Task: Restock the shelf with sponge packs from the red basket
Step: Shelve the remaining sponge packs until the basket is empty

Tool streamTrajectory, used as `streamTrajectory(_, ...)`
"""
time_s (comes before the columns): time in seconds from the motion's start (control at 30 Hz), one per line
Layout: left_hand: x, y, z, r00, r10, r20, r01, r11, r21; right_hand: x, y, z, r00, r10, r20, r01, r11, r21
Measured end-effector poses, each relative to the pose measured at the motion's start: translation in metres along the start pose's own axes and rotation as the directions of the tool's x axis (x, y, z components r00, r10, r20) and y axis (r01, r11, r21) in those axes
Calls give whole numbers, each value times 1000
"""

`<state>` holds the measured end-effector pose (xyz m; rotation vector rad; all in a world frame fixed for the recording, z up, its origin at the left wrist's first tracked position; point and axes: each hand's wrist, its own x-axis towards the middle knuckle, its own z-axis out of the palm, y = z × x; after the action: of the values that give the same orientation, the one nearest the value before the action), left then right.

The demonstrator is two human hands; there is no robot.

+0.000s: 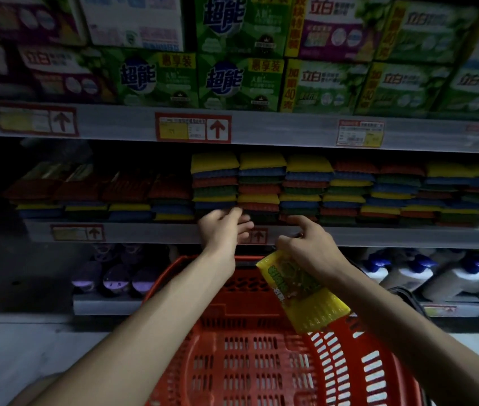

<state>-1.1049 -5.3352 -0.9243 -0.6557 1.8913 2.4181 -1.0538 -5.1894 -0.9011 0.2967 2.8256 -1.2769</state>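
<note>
A red plastic basket sits low in front of me, its slotted inside bare. My right hand holds a yellow sponge pack by its top end; the pack hangs down over the basket's right rim. My left hand reaches out with relaxed, spread fingers at the shelf edge, just below the stacked sponge packs in yellow, blue, red and green. It holds nothing.
The sponge shelf runs left to right with lower stacks on its left part. Green and white detergent boxes fill the shelf above. Purple packs and white bottles stand on the shelf below.
</note>
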Motion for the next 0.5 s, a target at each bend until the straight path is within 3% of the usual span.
streamTrajectory(0.2, 4, 21, -29, 985, -8, -175, -27, 980, -198, 1, -3, 1, 1000, -8, -8, 8, 1000, 18)
streamTrajectory(0.5, 16, 32, -38, 980, -47, -192, 1, 972, -235, 2, -6, 4, 1000, -1, -15, 1, 999, 52)
